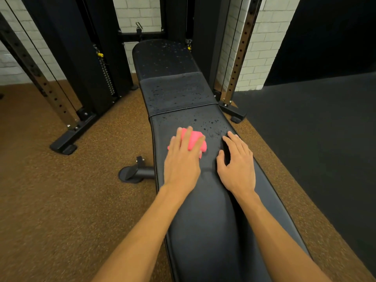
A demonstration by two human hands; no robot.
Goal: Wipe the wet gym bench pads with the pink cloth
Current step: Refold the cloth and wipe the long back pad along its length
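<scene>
My left hand (pixel 182 159) presses the crumpled pink cloth (pixel 194 142); my right hand (pixel 236 162) lies flat, empty; droplets on the long black vinyl bench pad (pixel 203 220) lie farther ahead.

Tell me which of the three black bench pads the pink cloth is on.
The nearest, longest black vinyl pad, under both hands. The crumpled pink cloth lies near its far end; the middle pad and far pad hold only droplets.

A gym: a padded black bench (pixel 203 210), a cable machine's weight stack (pixel 106 76), and rubber flooring (pixel 61 200).
</scene>
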